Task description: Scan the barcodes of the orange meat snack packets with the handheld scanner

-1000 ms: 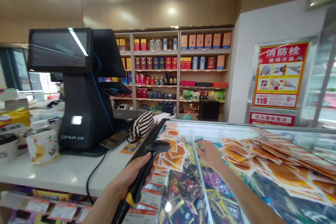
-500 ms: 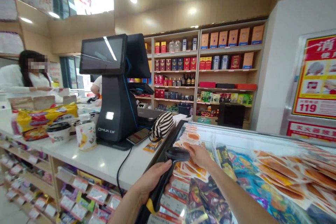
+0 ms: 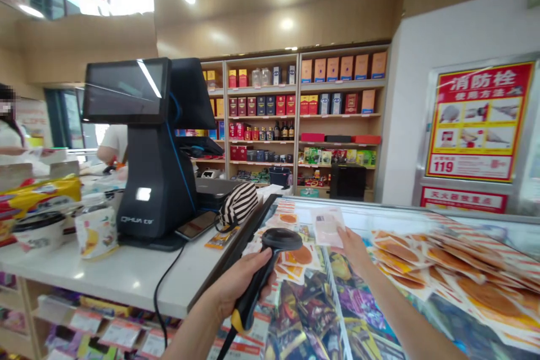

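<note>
My left hand grips the handle of a black barcode scanner with a yellow band, its head pointing right over the edge of the freezer. My right hand holds up a pale pink flat packet by its lower corner, just above the glass lid of the chest freezer. The packet hangs close to the scanner head. Under the glass lie several orange-printed flat packets and dark ice-cream wrappers.
A black point-of-sale terminal stands on the white counter, with a phone and a striped pouch beside it. Snack bags and cups sit at the left. Shelves of boxes fill the back wall. People stand far left.
My right hand has lifted a pale pink packet from the freezer lid and holds it up near the scanner. The view swung left, then back right.
</note>
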`<state>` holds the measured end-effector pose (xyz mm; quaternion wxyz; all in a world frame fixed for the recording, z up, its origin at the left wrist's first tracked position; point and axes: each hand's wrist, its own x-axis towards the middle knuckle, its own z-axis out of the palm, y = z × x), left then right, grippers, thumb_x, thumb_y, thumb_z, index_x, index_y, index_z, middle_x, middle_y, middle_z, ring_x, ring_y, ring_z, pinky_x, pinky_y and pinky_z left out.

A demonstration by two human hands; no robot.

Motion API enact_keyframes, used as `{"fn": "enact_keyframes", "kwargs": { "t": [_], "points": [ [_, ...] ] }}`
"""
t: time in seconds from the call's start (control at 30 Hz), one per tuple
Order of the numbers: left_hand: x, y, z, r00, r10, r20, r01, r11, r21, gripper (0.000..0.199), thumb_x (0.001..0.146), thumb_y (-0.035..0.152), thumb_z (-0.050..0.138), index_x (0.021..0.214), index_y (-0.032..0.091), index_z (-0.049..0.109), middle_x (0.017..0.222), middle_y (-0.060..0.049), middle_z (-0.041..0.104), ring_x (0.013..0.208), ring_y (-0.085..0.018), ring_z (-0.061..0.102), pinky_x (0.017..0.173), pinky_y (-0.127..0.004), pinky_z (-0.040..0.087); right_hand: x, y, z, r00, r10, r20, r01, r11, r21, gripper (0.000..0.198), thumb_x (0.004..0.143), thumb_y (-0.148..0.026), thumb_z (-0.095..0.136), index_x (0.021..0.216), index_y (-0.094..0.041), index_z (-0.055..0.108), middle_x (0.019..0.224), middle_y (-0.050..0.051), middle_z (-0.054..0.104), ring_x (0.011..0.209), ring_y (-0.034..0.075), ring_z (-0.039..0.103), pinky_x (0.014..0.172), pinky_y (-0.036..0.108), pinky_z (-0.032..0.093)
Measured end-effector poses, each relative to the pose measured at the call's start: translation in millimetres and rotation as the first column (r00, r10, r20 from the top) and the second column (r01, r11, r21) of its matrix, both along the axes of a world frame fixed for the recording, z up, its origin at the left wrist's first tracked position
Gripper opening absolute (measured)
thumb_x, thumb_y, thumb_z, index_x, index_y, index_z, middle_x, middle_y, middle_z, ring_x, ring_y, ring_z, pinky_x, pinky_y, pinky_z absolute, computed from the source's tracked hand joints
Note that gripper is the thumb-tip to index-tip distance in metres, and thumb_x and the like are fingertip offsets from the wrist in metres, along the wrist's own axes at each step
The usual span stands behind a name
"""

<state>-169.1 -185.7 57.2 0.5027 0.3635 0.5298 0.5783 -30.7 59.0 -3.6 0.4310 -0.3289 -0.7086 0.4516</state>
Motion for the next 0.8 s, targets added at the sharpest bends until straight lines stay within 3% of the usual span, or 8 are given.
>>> {"fn": "enact_keyframes", "kwargs": {
  "t": [0.07, 0.17, 0.4, 0.53, 0.7, 0.8],
  "points": [
    [8.8, 7.5, 2.7, 1.000, -0.024, -0.004, 0.024, 1.000, 0.009, 0.035, 0.069, 0.049, 0.045, 0.067, 0.014, 0.046, 0.054, 0.002, 0.049, 0.037, -0.005, 0.042, 0.036, -0.017, 0.029, 15.2, 1.0, 0.5, 0.999, -0.006, -0.042, 0.002, 0.996, -0.084, 0.041, 0.074, -0.038, 0.027, 0.100, -0.013, 0.047, 0.096, 0.011, 0.060, 0.082, 0.019, 0.058, 0.053, 0.027, 0.049],
    [22.0, 17.1, 6.5, 0.999, -0.050, -0.013, 0.050, 0.999, 0.014, 0.034, 0.068, 0.049, 0.045, 0.070, 0.015, 0.046, 0.053, 0.003, 0.049, 0.037, -0.005, 0.042, 0.036, -0.017, 0.028, 33.6, 3.7, -0.2, 0.998, -0.039, -0.041, 0.035, 0.996, -0.083, 0.039, 0.073, -0.038, 0.029, 0.098, -0.014, 0.047, 0.094, 0.011, 0.060, 0.083, 0.020, 0.057, 0.052, 0.027, 0.049],
    [41.9, 26.9, 13.4, 1.000, -0.022, -0.007, 0.022, 0.999, 0.026, 0.032, 0.068, 0.047, 0.046, 0.069, 0.015, 0.047, 0.050, 0.004, 0.046, 0.036, -0.004, 0.040, 0.036, -0.016, 0.025, 59.4, 10.7, -5.1, 0.997, -0.076, -0.026, 0.076, 0.997, -0.024, 0.039, 0.075, -0.038, 0.025, 0.096, -0.017, 0.050, 0.087, 0.009, 0.062, 0.074, 0.018, 0.059, 0.051, 0.028, 0.049],
    [44.8, 29.5, 15.3, 0.999, -0.035, -0.015, 0.036, 0.999, 0.036, 0.033, 0.068, 0.048, 0.046, 0.070, 0.014, 0.048, 0.051, 0.003, 0.047, 0.036, -0.004, 0.040, 0.036, -0.016, 0.026, 64.7, 13.9, -6.1, 0.988, -0.151, 0.015, 0.149, 0.985, 0.085, 0.041, 0.076, -0.040, 0.025, 0.097, -0.017, 0.052, 0.075, 0.007, 0.063, 0.066, 0.018, 0.059, 0.052, 0.029, 0.048],
    [38.9, 33.8, 13.7, 0.998, -0.057, -0.041, 0.058, 0.998, 0.038, 0.035, 0.068, 0.049, 0.046, 0.073, 0.014, 0.048, 0.053, 0.003, 0.048, 0.037, -0.005, 0.042, 0.037, -0.016, 0.027, 80.0, 20.3, 6.9, 0.940, -0.338, 0.032, 0.325, 0.922, 0.209, 0.047, 0.075, -0.041, 0.025, 0.098, -0.011, 0.053, 0.081, 0.012, 0.062, 0.073, 0.022, 0.057, 0.064, 0.034, 0.045],
    [33.9, 35.5, 11.7, 0.998, -0.064, -0.029, 0.064, 0.998, 0.024, 0.034, 0.068, 0.049, 0.045, 0.074, 0.015, 0.046, 0.053, 0.004, 0.048, 0.037, -0.005, 0.042, 0.037, -0.016, 0.028, 98.0, 26.7, 13.3, 0.882, -0.469, 0.052, 0.427, 0.840, 0.336, 0.046, 0.075, -0.036, 0.028, 0.104, -0.009, 0.051, 0.092, 0.014, 0.060, 0.087, 0.025, 0.053, 0.078, 0.038, 0.038]
  ]
}}
